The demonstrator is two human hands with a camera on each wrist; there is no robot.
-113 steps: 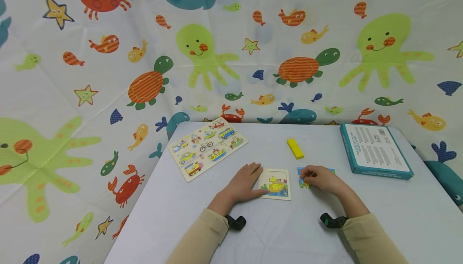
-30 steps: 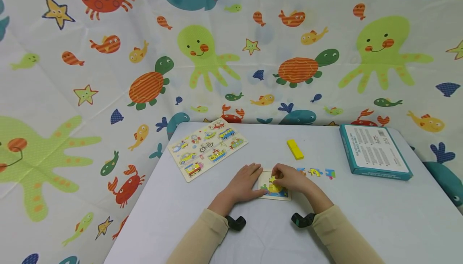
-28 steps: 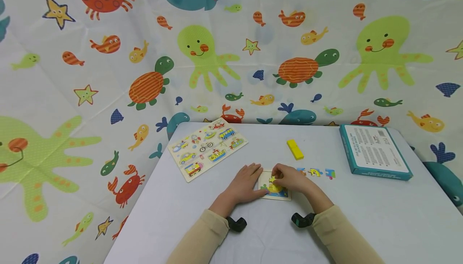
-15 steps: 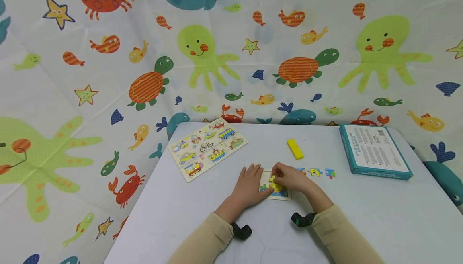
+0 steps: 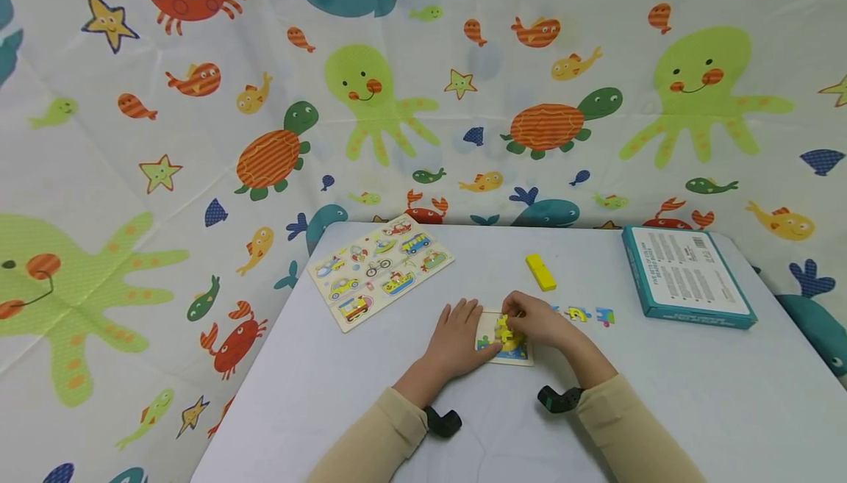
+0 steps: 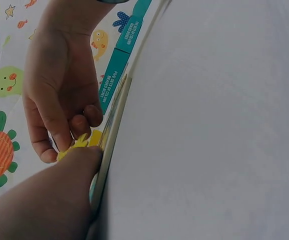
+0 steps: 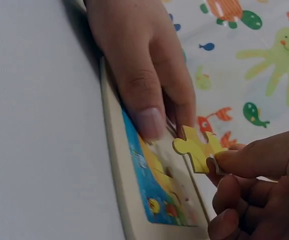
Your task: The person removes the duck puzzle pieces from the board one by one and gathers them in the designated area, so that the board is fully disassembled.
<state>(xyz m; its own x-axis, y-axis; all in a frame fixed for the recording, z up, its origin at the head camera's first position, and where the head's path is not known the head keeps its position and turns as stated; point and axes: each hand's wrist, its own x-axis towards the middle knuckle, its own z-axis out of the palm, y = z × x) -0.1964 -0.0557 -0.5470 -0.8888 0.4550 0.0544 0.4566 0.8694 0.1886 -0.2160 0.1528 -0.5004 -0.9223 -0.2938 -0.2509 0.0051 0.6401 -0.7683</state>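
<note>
"Head view first: what has just changed?"

"Seconds ago the right hand [image 5: 539, 320] was over by the loose pieces [image 5: 579, 314]; now it is above the puzzle tray [image 7: 122, 165] with a yellow piece [image 7: 197, 150]. Just lately it has shifted slightly to the right, and the left hand [image 5: 453, 343] has its thumb farther across the tray than it was."

"Meaning what, for the work?"

"My judgement: fetching this piece is done, fitting it is not. It looks unseated, tilted over the tray rather than lying in it. Whether any edge touches, I can't tell."

"Fingers apart or together?"

"On the right, thumb and finger are clamped on the piece at one side, the other fingers curled in. On the left they lie straight and slightly spread beside the tray, only the thumb over it."

"And which way does the piece point?"

"From the right wrist, a round knob points left, away from the pinch and toward the tray. The flat face is tipped up out of the tray's plane."

"Long axis?"

"Can't call it. The thumb hides one end, and what shows is about as tall as it is wide."
</note>
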